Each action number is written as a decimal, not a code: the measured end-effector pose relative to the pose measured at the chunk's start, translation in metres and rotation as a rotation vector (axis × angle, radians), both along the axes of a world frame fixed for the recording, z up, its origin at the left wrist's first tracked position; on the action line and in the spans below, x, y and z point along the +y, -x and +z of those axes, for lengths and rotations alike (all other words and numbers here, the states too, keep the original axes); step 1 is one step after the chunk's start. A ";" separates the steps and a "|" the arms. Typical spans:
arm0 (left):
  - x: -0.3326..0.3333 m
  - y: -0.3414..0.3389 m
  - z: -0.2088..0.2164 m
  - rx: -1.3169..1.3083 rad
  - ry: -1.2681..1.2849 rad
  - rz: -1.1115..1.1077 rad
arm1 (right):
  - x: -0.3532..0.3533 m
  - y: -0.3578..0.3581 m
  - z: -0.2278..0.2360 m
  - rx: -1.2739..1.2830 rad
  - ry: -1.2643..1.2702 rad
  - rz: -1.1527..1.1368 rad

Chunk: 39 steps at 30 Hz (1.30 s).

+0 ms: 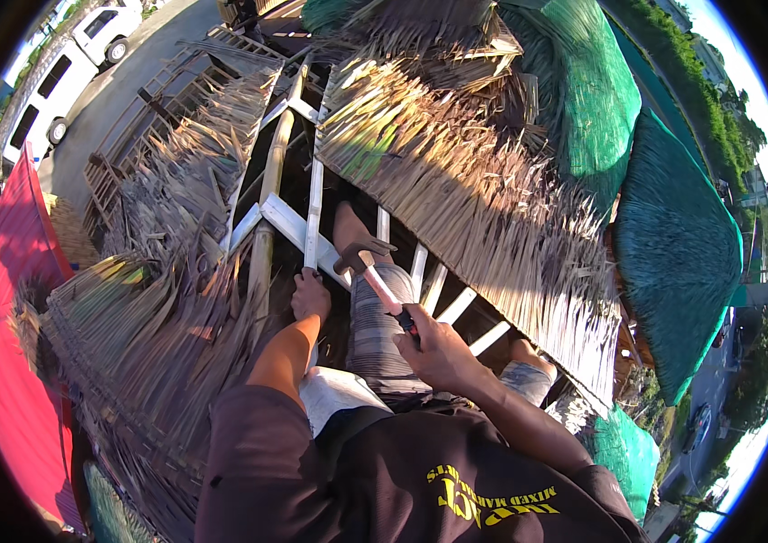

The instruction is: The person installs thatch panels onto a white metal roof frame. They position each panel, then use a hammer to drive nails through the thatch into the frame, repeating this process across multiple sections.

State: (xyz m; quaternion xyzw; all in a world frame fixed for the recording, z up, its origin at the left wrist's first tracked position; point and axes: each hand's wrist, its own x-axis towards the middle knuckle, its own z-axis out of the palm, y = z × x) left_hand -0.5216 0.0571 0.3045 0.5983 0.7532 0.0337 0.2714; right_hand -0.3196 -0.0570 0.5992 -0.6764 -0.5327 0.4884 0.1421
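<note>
Two hands: L hand (310, 297) at lower end of white strip (314, 213); R hand (443, 351) w/ hammer (376, 278).
R grip: fingers wrapped & closed round hammer's dark lower end.
L grip: fingers curled against strip end; whether pinching it or a small item, cannot tell.
Hammer pos.: above roof frame (244, 226), just off near edge of R thatch panel (465, 181); tilted, head up-L, over wearer's leg (370, 335).
Bamboo pole (272, 167): just L of strip, lengthwise.
Wide white board (289, 226): runs at angle, crossing under strip.
White slats (434, 288): several, exposed along R panel's near edge.
L thatch panel (153, 344): L of pole, ragged.
Surroundings: red roof (17, 326) past L panel's outer edge; green roofs (678, 253) past R panel's far-R edge; white van (58, 81) parked, well apart, far L.
</note>
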 end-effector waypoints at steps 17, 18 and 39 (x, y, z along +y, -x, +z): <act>0.004 0.019 -0.057 -0.063 -0.077 -0.029 | 0.015 -0.028 -0.034 0.047 0.058 -0.072; 0.001 0.017 -0.055 -0.065 -0.041 -0.040 | 0.023 -0.032 -0.039 0.049 0.050 -0.074; 0.010 0.017 -0.045 -0.039 -0.015 -0.081 | -0.017 -0.092 -0.085 0.115 0.095 -0.434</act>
